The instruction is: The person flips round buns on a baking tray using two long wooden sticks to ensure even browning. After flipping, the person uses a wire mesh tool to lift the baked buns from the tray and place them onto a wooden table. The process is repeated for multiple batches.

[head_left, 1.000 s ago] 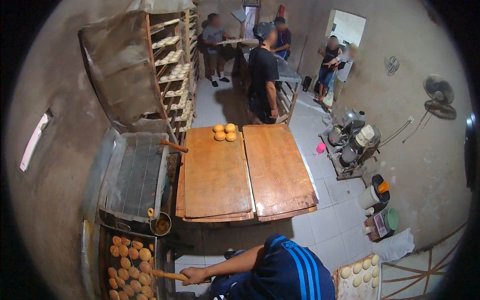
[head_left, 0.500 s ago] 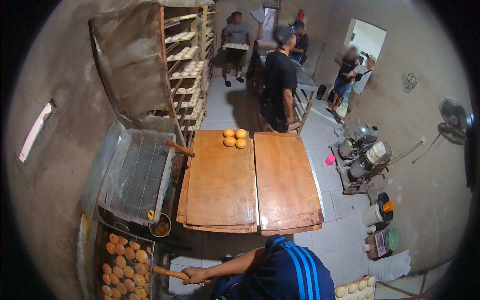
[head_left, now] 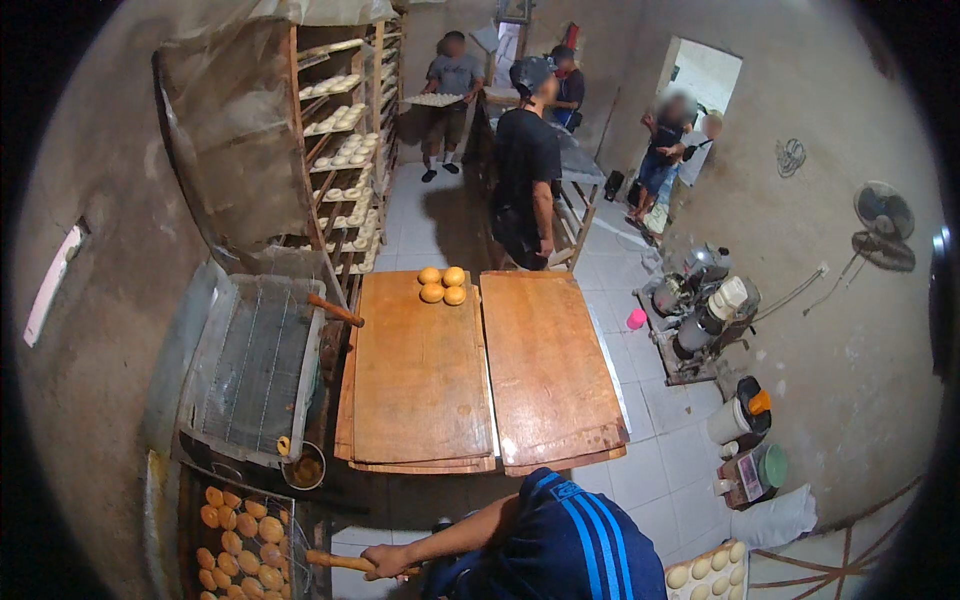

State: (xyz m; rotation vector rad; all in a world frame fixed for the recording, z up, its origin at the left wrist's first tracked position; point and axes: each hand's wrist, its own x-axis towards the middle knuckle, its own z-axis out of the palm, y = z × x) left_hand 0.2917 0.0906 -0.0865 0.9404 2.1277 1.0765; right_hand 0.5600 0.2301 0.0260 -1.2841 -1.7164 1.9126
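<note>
— Down at the lower edge, what is that hand (head_left: 388,562) doing?

— It is one of the person's own hands, closed around a wooden handle (head_left: 335,561) that runs left toward the tray of baked buns (head_left: 240,540) in the dark oven mouth. Which hand it is I cannot tell; the forearm comes in from under the blue striped shorts (head_left: 580,545). The other hand is out of sight.

— And the buns?

— Golden, packed in rows on a wire rack, low at the left (the handle's far end sits just beside them). Above them a small round pot (head_left: 303,468) hangs near the open oven door (head_left: 255,370), and a second wooden handle (head_left: 335,310) sticks out by the door's upper corner.

— What about the worktop?

— Two stacks of wooden boards (head_left: 545,370) lie side by side on the worktop, with four buns (head_left: 442,285) grouped at the far end of the left one.

— Anyone else around?

— A person in a black shirt (head_left: 527,160) stands just beyond the boards. Farther back another carries a tray of pale dough pieces (head_left: 432,99) near the tall rack (head_left: 345,150) of shelves. At the lower right corner there is one more tray of unbaked rolls (head_left: 705,572).
</note>
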